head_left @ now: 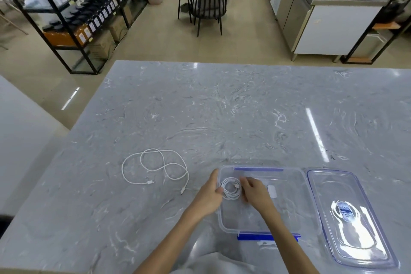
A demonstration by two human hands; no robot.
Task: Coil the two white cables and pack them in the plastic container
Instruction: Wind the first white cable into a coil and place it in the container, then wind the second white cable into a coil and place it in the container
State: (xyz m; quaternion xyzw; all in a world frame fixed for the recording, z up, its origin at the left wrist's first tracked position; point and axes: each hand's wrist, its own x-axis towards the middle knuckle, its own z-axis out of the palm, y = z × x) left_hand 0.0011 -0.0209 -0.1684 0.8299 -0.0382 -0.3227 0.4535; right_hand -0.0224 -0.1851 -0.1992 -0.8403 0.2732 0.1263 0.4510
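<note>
A clear plastic container (287,176) with blue clips sits near the table's front edge. Inside its left end lies a coiled white cable (231,188). My left hand (209,196) grips the container's left wall, thumb touching the coil. My right hand (255,191) rests inside the container with its fingertips on the coil's right side. A second white cable (155,168) lies in loose loops on the table, to the left of the container, with both plugs at its near side.
The container's clear lid (351,218) lies flat to the right of the container. A small white block (272,191) sits inside the container beyond my right hand. The grey marble table (222,107) stretches far ahead; shelves, a chair and a counter stand beyond it.
</note>
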